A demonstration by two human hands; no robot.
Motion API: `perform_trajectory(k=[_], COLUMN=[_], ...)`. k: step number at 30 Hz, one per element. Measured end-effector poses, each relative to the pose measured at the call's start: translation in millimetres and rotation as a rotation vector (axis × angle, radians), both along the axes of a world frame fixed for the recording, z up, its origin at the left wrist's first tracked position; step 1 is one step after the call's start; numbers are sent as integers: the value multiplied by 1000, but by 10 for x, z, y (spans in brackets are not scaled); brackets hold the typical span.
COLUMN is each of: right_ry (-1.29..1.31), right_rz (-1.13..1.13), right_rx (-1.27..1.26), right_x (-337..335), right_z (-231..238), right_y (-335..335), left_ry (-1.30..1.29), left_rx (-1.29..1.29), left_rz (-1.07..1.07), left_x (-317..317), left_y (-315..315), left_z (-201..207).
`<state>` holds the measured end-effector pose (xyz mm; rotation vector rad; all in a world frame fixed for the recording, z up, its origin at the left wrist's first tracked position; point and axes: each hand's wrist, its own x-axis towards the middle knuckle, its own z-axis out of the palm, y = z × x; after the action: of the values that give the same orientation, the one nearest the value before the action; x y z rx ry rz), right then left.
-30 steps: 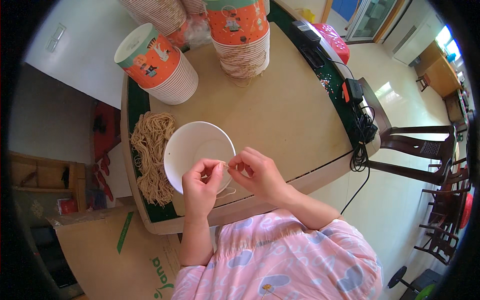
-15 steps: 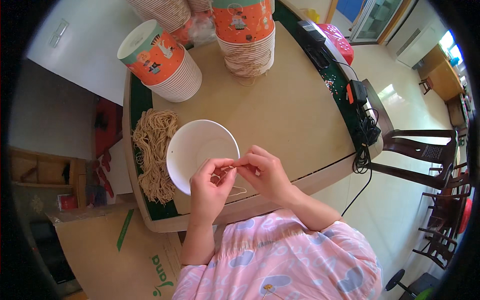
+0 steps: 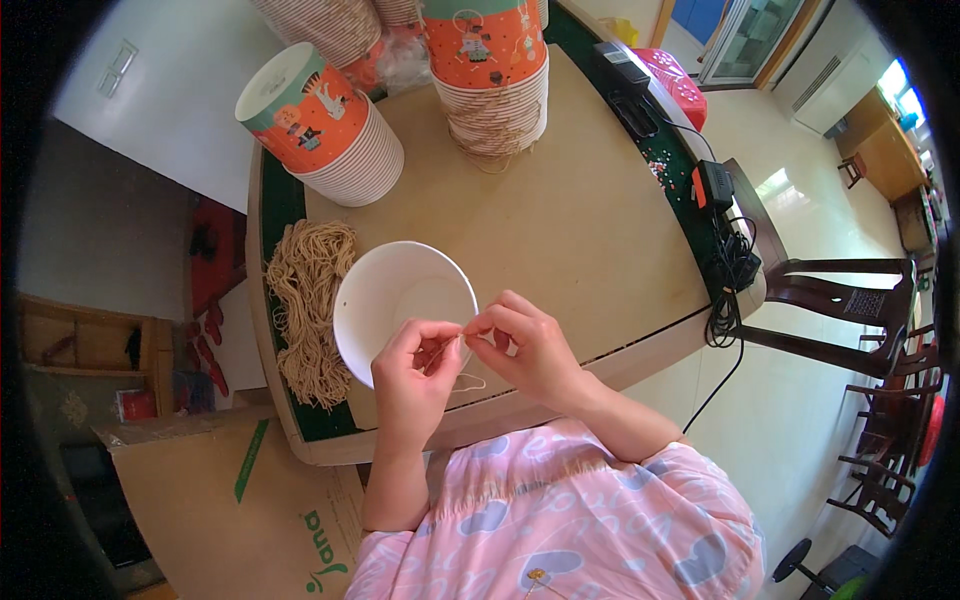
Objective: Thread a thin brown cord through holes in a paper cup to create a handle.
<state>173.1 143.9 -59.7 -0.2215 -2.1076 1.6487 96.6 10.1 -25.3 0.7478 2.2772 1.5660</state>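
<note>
Both my hands meet at the near rim of a white paper bucket [image 3: 395, 285], which stands with its mouth toward me. My left hand [image 3: 417, 365] pinches a thin beige cord [image 3: 470, 381], whose loose end curls below the fingers. Fingertips of my right hand [image 3: 520, 345] are closed on the same cord, touching the left fingertips. The exact spot they grip is too small to make out. A small hole shows in the bucket's left wall. Left of the bucket lies a bundle of beige cords [image 3: 312, 315].
Behind stand a stack of orange printed buckets [image 3: 340, 130] and a taller stack [image 3: 492, 100] with cords draped round it. Black adapters and cables [image 3: 735, 265] run along the table's right edge. A cardboard box [image 3: 230, 500] sits below left; a dark wooden chair [image 3: 835, 300] stands right.
Both hands have shifted very slightly left, still pinching the cord together. The loose cord end has moved a little with them.
</note>
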Motion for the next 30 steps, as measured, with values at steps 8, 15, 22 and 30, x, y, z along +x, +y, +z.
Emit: perform_trajectory(k=[8, 15, 22, 30], right_ry=[78, 101, 85, 80], right_rz=[-1, 5, 51, 41], right_rx=[-165, -181, -315, -306], right_x=[-18, -51, -42, -52], right_z=[-106, -144, -173, -180], right_y=[-26, -59, -103, -112], left_ry=[-211, -217, -336, -224], left_rx=[155, 170, 101, 105], left_rz=[-34, -26, -28, 1], left_x=[-13, -19, -56, -35], left_y=[-27, -55, -149, -138], left_z=[-12, -33, -3, -44])
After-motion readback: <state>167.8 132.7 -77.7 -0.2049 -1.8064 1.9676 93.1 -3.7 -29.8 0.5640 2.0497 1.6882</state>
